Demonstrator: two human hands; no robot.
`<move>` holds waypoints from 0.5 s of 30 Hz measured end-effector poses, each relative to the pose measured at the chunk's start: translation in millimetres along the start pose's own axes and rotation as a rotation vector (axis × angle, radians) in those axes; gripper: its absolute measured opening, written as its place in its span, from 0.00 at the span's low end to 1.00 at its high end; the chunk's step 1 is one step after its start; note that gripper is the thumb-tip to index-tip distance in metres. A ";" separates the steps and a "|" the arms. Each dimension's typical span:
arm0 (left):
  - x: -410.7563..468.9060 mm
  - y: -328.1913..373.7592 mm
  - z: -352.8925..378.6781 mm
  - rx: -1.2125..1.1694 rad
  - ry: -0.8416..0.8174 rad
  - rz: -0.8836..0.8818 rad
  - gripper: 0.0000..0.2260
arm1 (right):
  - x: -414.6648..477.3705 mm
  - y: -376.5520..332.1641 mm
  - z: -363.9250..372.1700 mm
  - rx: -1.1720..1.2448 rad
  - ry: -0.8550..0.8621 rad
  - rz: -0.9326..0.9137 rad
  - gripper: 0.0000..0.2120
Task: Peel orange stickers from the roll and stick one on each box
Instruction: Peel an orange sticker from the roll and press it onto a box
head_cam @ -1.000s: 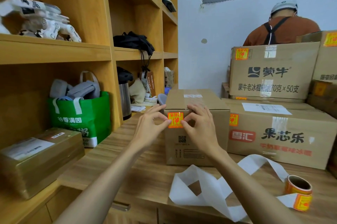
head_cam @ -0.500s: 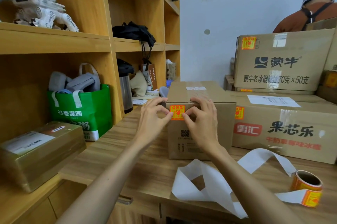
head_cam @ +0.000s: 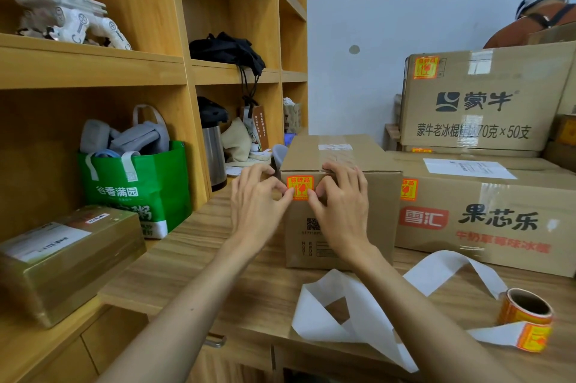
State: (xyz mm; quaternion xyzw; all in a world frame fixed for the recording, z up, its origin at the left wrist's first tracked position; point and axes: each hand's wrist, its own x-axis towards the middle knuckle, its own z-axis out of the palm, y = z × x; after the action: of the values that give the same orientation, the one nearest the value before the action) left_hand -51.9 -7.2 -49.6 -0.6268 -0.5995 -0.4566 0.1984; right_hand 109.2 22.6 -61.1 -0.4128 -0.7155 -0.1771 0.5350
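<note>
**Worktop, wood-grain, beside a shelf unit: items as seen**

1. Small box, brown card, taped shut, standing on the worktop with a printed code on its front face.
2. Orange sticker, lying flat on the upper left of the small box's front face, just under the top edge.
3. Left hand: fingers loosely bent, nothing held. Thumb and forefinger tips press on the sticker's left edge.
4. Right hand: fingers bent over the small box's top front edge, gripping it. The thumb tip presses on the sticker's lower right corner.
5. Sticker roll, orange, lying on its side at the near right of the worktop, well apart from both hands. One sticker sits on its loose end.
6. Backing strip, white, looping from the roll across the worktop in front of the small box.
7. Long box, touching the small box's right side. It carries an orange sticker at its upper left corner and a white sheet on top.
8. Upper box, stacked behind and above the long box, stickered at its top left corner.
9. Shelf contents: green bag, taped parcel, steel flask, black bag.
10. Another person, partly hidden behind the stacked boxes.
</note>
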 end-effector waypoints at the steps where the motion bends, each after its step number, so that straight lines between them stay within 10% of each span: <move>1: 0.3 0.1 0.3 0.027 0.000 0.007 0.08 | 0.7 0.0 -0.3 -0.022 -0.005 -0.008 0.09; 8: 3.5 -1.9 -8.6 0.081 -0.039 -0.097 0.16 | 3.6 0.4 -3.4 -0.043 -0.028 0.013 0.13; 15: 18.2 -8.2 -22.3 -0.443 -0.428 -0.120 0.33 | 29.6 12.7 -17.6 -0.023 -0.136 -0.025 0.23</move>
State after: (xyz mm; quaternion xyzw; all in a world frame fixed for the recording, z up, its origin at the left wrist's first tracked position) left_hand -69.5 -13.0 -26.0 -0.7001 -0.5497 -0.4445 -0.1011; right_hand 127.5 29.9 -30.1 -0.4210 -0.7534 -0.1636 0.4779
